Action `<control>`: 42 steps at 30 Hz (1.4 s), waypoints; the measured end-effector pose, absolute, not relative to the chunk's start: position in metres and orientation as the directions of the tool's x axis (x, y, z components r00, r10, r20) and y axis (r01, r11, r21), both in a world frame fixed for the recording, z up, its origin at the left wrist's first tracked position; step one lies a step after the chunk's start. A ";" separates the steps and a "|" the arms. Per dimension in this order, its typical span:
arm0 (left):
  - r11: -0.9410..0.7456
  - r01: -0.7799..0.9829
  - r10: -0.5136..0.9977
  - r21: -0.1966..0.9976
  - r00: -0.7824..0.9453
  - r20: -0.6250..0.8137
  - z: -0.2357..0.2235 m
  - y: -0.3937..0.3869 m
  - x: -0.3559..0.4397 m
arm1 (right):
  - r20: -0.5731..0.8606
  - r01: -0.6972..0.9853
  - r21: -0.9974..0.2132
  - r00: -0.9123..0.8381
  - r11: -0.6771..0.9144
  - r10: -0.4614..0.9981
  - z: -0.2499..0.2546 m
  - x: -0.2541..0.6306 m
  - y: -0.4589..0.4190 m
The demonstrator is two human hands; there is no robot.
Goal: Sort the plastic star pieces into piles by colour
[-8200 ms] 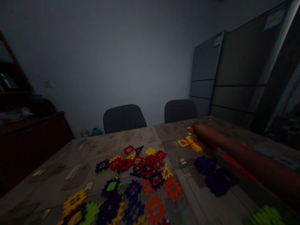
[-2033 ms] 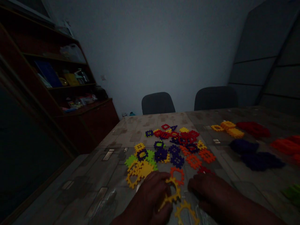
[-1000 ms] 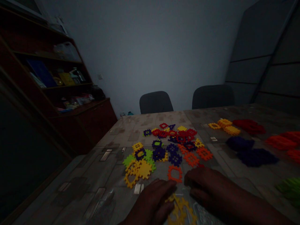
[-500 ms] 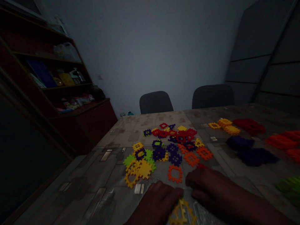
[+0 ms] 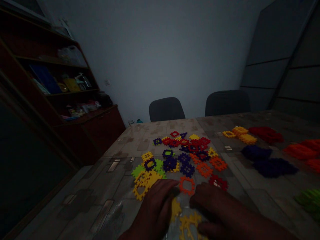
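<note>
Dimly lit, patterned tabletop (image 5: pixel 127 148): left hand (image 5: pixel 155 205) gripping a yellow piece (image 5: pixel 176 208), apparently held low so the tabletop supports it; right hand (image 5: pixel 212 205) half-curled, thumb at another yellow piece (image 5: pixel 189 220), grip unclear; orange frame (image 5: pixel 187 192) between both hands' fingertips.

Yellow piece (image 5: pixel 176 209), orange frame (image 5: pixel 181 186), red piece (image 5: pixel 218 182), dark-blue pile (image 5: pixel 273 167); grey-brown tabletop (image 5: pixel 86 198) with rectangular patches
</note>
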State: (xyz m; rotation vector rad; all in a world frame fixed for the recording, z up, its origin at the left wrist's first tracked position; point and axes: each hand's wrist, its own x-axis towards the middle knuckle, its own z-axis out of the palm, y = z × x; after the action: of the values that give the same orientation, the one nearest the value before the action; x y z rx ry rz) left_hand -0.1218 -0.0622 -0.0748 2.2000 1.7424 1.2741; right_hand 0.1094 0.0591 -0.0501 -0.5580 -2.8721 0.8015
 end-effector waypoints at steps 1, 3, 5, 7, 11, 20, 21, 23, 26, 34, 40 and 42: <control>-0.341 0.793 0.828 0.505 -0.001 0.560 -0.073 -0.062 -0.122 | 0.063 0.270 -0.440 -0.942 0.856 0.329 -0.067 0.105 0.056; -0.336 0.807 0.824 0.485 0.002 0.567 -0.070 -0.061 -0.121 | 0.206 0.269 -0.230 -0.926 0.935 0.316 -0.104 0.095 0.049; -0.359 0.815 0.818 0.455 0.040 0.574 -0.068 -0.061 -0.120 | 0.361 0.271 -0.074 -0.890 0.960 0.279 -0.132 0.087 0.041; -0.382 0.819 0.807 0.429 0.069 0.587 -0.069 -0.061 -0.120 | 0.427 0.280 -0.025 -0.865 0.960 0.264 -0.143 0.083 0.035; -0.362 0.830 0.802 0.425 0.045 0.596 -0.071 -0.060 -0.121 | 0.396 0.282 -0.075 -0.872 0.957 0.288 -0.118 0.093 0.035; -0.304 0.878 0.797 0.370 0.022 0.604 -0.066 -0.057 -0.135 | 0.377 0.440 0.016 -0.835 0.898 0.402 -0.120 0.108 0.035; -0.295 0.884 0.800 0.363 0.021 0.599 -0.062 -0.055 -0.140 | 0.367 0.459 0.023 -0.830 0.888 0.420 -0.124 0.106 0.035; -0.276 0.894 0.818 0.354 0.025 0.575 -0.053 -0.052 -0.152 | 0.373 0.443 0.014 -0.834 0.896 0.407 -0.124 0.104 0.038; -0.233 0.906 0.850 0.354 0.013 0.527 -0.036 -0.048 -0.177 | 0.384 0.271 -0.036 -0.885 0.962 0.264 -0.107 0.103 0.047; -0.011 0.890 0.974 0.455 -0.094 0.206 -0.011 -0.058 -0.235 | 0.327 0.013 -0.146 -0.943 0.989 0.061 -0.097 0.096 0.050; 0.090 0.886 0.996 0.455 -0.085 -0.030 -0.004 -0.064 -0.231 | 0.368 0.016 -0.113 -0.928 0.993 0.057 -0.092 0.100 0.055; 0.129 0.892 0.990 0.433 -0.095 -0.100 -0.001 -0.063 -0.224 | 0.391 0.012 -0.087 -0.919 0.996 0.045 -0.089 0.103 0.057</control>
State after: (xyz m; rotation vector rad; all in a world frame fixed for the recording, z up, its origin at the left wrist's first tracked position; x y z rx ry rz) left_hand -0.2239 -0.0629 -0.0008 1.8211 2.0500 0.3723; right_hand 0.1027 0.0567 -0.0886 -0.0403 -2.7349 0.1164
